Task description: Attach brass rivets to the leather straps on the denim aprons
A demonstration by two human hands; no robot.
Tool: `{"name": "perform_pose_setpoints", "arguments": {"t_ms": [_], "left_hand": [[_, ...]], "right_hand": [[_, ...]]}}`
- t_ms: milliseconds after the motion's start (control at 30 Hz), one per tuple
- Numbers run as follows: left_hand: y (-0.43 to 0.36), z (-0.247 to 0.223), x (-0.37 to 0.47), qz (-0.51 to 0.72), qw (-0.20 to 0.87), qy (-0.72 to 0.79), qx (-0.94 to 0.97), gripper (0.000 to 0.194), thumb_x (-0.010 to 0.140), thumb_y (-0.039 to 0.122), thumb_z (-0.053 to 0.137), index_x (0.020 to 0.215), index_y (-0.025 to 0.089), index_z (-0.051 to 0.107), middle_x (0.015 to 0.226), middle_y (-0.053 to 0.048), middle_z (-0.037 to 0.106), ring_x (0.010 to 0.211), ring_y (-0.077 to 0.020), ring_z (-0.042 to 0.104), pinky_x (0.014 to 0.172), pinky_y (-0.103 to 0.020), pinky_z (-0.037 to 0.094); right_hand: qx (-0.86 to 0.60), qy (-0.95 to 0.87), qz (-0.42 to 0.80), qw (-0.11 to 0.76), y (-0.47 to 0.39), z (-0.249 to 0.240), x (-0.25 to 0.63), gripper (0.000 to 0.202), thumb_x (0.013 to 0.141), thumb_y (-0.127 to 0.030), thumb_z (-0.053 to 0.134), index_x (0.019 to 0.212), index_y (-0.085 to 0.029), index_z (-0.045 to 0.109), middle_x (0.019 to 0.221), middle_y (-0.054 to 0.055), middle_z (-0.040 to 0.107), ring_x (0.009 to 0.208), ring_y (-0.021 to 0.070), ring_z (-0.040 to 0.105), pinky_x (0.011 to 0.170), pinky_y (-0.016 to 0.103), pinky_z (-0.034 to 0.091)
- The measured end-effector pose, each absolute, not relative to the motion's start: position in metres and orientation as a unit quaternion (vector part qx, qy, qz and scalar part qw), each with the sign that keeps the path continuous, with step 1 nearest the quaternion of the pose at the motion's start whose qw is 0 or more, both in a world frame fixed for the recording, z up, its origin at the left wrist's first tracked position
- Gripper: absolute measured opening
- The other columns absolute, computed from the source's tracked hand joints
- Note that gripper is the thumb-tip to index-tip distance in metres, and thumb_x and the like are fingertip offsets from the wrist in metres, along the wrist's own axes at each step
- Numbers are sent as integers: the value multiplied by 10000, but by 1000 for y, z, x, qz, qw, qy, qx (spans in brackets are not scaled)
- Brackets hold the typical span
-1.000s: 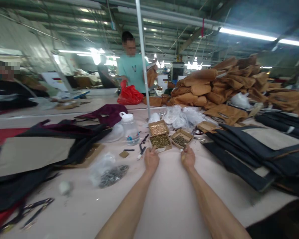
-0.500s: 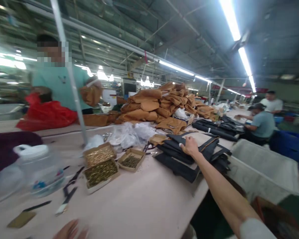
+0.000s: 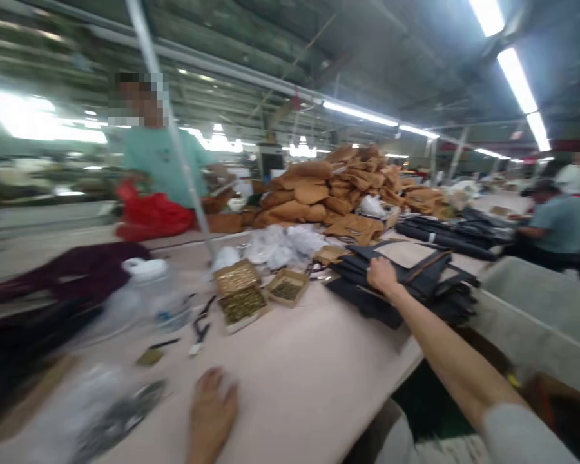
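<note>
My right hand [image 3: 383, 276] is closed on the near edge of a dark fabric piece, at the top of a stack of dark cut fabric [image 3: 367, 299]. A pale beige patch [image 3: 402, 254] lies on top of that stack. My left hand [image 3: 213, 412] hovers at or just above the pale tabletop [image 3: 290, 367], slightly blurred, thumb and fingers apart and nothing seen in it. Beyond it are a box of brass-coloured metal bits [image 3: 241, 306], a second box of copper-coloured bits [image 3: 236, 278] and a box of small dark bits [image 3: 286, 290].
A clear jug with white lid [image 3: 147, 269] stands left, near dark tools [image 3: 203, 316]. Brown garments [image 3: 338, 187] are heaped behind. A metal pole [image 3: 183, 154] rises from the table. A white bin [image 3: 526, 328] stands right. Co-workers [image 3: 167, 158] are across and at far right.
The view has swung left. My left hand has come further into view over the table. My right hand's fingers have closed on the dark fabric's edge.
</note>
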State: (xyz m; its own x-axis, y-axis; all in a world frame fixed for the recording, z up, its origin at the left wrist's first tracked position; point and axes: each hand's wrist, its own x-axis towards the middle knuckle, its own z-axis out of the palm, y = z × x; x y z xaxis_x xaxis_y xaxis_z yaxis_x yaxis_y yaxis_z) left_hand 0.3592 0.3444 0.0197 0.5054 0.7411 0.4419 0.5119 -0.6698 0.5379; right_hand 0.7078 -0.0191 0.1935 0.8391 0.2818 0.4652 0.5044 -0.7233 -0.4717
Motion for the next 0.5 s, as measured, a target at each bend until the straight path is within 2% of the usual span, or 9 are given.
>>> {"name": "perform_pose_setpoints", "arguments": {"t_ms": [67,167,267,367,500], "left_hand": [[360,12,324,313,163,346,869,329,910,305,523,1198,160,589,1366,-143,603,1342,-269,546,1204,-412,444],[369,-2,307,297,162,345,876,403,962,319,452,1305,132,554,1443,-166,537,1407,-279,494,1231,-420,410],[366,-11,311,298,167,353,871,434,991,317,439,1357,105,536,1472,-174,505,1406,-273,491,1236,-411,406],[365,-16,313,318,192,343,863,404,994,293,457,1345,118,554,1470,-165,505,1385,-280,515,1224,-437,430],[368,-19,312,342,226,328,851,387,980,237,490,1352,148,550,1463,-162,510,1359,-296,554,1180,-493,487]], "right_hand": [[-900,-287,-149,293,40,173,697,315,993,-276,676,1256,-102,657,1260,172,650,1150,285,627,1022,448,511],[-874,-388,-105,274,118,142,682,308,924,-188,656,1217,-96,684,1174,168,698,1088,269,641,993,354,478],[-853,-452,-80,249,175,117,677,278,910,-187,594,1154,-111,705,1061,125,733,961,234,666,863,286,482],[-843,-488,-57,219,227,94,680,253,912,-198,544,1072,-118,722,919,106,741,801,215,662,743,275,474],[-833,-523,-29,181,287,65,689,333,870,-241,600,1161,-134,721,964,125,759,842,243,677,792,309,513]]}}
